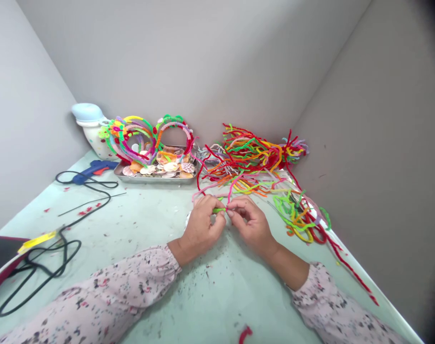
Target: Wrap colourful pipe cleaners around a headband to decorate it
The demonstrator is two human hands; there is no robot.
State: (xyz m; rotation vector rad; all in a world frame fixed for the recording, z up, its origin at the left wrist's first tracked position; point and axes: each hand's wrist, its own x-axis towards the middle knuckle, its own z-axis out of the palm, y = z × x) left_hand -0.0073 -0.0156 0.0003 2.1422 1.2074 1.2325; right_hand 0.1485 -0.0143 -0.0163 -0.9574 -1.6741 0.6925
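Over the middle of the table, my left hand pinches a light green pipe cleaner between thumb and fingers. Close beside it, my right hand grips a pink pipe cleaner with its fingertips, where the pink and green meet. The pink strand rises from the fingers and bends away toward the back. Something pale shows partly behind my left wrist; I cannot make out what it is.
Behind stand a metal tray of seashells with wrapped headbands, and a pipe cleaner bundle. Loose pipe cleaners lie right. At left are a blue glue gun, its black cord and a white bin.
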